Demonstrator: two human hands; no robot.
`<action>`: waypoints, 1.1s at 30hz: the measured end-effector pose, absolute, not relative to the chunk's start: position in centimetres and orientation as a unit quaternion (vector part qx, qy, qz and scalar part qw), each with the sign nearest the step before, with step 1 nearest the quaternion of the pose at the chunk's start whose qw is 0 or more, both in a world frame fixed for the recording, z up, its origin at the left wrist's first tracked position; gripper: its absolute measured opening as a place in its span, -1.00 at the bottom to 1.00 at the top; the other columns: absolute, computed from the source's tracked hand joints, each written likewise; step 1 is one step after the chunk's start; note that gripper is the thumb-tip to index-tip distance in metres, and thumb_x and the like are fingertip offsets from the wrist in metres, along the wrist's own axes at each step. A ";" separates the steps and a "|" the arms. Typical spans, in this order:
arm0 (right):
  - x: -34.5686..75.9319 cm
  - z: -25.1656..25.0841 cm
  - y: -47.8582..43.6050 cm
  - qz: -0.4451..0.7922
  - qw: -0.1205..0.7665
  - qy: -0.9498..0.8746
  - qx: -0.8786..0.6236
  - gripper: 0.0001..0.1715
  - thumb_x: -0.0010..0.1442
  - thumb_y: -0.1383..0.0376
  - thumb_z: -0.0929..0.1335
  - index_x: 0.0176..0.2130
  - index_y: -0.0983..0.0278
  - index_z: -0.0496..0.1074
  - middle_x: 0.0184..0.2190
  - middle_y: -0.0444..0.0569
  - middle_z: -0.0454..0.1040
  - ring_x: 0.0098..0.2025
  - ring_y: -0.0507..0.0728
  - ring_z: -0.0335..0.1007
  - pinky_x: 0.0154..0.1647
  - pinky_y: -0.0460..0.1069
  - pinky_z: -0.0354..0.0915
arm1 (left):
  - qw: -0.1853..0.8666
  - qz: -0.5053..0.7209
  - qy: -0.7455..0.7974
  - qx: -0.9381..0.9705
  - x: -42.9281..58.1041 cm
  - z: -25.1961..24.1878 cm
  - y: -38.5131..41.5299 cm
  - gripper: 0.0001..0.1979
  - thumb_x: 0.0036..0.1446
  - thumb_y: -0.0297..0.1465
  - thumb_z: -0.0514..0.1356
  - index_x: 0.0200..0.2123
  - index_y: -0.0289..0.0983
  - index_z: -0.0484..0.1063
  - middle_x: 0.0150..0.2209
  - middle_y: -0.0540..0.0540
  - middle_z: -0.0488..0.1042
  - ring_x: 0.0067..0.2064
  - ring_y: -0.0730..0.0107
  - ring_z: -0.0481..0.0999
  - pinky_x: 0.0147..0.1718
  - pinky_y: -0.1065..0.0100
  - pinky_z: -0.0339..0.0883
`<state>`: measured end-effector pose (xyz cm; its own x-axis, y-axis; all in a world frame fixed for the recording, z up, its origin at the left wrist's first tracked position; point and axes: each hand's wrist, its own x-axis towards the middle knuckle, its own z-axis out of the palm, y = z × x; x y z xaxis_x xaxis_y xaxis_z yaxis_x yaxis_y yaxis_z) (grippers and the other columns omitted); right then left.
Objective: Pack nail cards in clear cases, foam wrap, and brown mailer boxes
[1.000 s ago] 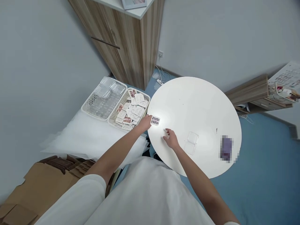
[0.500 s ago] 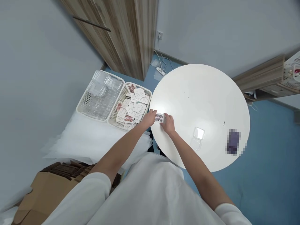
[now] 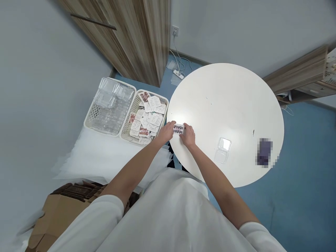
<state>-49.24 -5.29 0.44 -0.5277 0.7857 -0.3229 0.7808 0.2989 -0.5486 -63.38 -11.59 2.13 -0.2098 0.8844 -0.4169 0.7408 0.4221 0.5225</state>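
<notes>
A small white card with two rows of dark reddish ovals point(image 3: 178, 129) is held at the left edge of the round white table point(image 3: 236, 101). My left hand point(image 3: 167, 132) grips its left side, and my right hand point(image 3: 188, 135) grips its right side. To the right on the tabletop lies an open clear plastic box point(image 3: 223, 150). Beside the table, a white basket point(image 3: 127, 137) holds many similar cards point(image 3: 154, 119), some printed side up, some with red ovals showing.
Another basket point(image 3: 89, 124) holds stacked clear plastic boxes point(image 3: 109, 115). White sheets point(image 3: 89, 154) lie below the baskets, with brown cardboard point(image 3: 57, 213) nearer. A blurred purple object point(image 3: 264, 152) sits at the table's right. A wooden cabinet point(image 3: 136, 38) stands behind.
The camera view has shifted slightly. The card now faces up more squarely between my hands, its ovals more visible; both hands still hold it.
</notes>
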 end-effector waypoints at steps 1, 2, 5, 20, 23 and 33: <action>-49.2 0.5 -5.4 0.341 0.002 -0.805 -0.485 -0.28 -0.02 0.38 0.29 0.12 0.19 0.01 -0.07 0.03 0.22 -0.03 0.21 0.15 -0.05 0.12 0.14 | 0.341 0.112 0.772 0.525 -63.3 2.2 -11.7 -0.45 -0.01 -0.58 0.08 0.07 -0.21 0.03 -0.05 -0.16 0.26 -0.10 0.24 0.35 -0.26 0.33 0.24; -49.2 0.5 -5.4 0.344 -0.001 -0.805 -0.483 -0.28 -0.02 0.39 0.29 0.12 0.19 0.01 -0.07 0.03 0.23 -0.03 0.21 0.15 -0.05 0.13 0.14 | 0.338 0.119 0.772 0.525 -63.2 2.2 -11.8 -0.45 -0.01 -0.59 0.08 0.07 -0.22 0.02 -0.04 -0.17 0.26 -0.09 0.24 0.34 -0.24 0.32 0.24; -48.8 0.7 -5.6 0.354 -0.007 -0.808 -0.471 -0.24 -0.04 0.39 0.29 0.14 0.22 -0.01 -0.06 0.04 0.23 -0.02 0.22 0.14 -0.02 0.15 0.13 | 0.338 0.135 0.766 0.530 -63.0 2.2 -12.1 -0.42 -0.01 -0.58 0.08 0.10 -0.26 0.01 -0.03 -0.18 0.25 -0.08 0.25 0.33 -0.21 0.31 0.24; -41.3 2.2 -6.7 0.427 0.078 -0.779 -0.452 -0.18 0.00 0.38 0.26 0.20 0.19 -0.11 -0.10 0.04 0.17 -0.12 0.15 0.21 -0.09 0.12 0.25 | 0.355 0.202 0.722 0.558 -57.3 3.3 -13.2 -0.36 0.01 -0.50 0.09 0.17 -0.25 -0.06 -0.10 -0.15 0.26 -0.16 0.29 0.36 -0.19 0.28 0.28; -38.1 2.7 -6.8 0.426 0.090 -0.782 -0.446 -0.20 0.02 0.37 0.26 0.21 0.16 -0.11 -0.12 0.03 0.18 -0.15 0.14 0.22 -0.11 0.11 0.26 | 0.352 0.215 0.709 0.572 -54.6 3.6 -13.3 -0.35 -0.01 -0.50 0.11 0.16 -0.23 -0.04 -0.13 -0.13 0.27 -0.19 0.32 0.37 -0.19 0.27 0.28; -25.6 3.0 -6.4 0.429 0.119 -0.770 -0.457 -0.23 0.05 0.33 0.27 0.20 0.14 -0.08 -0.19 0.00 0.24 -0.27 0.11 0.26 -0.18 0.11 0.30 | 0.360 0.194 0.675 0.614 -43.7 4.4 -11.9 -0.35 -0.03 -0.47 0.14 0.14 -0.19 -0.02 -0.19 -0.10 0.29 -0.23 0.32 0.38 -0.24 0.26 0.31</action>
<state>-25.61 -6.44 3.01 -0.5546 0.8057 -0.2082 0.6019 0.2155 -0.7690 -43.66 -11.90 4.40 0.0131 0.9685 -0.2486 0.6893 0.1714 0.7039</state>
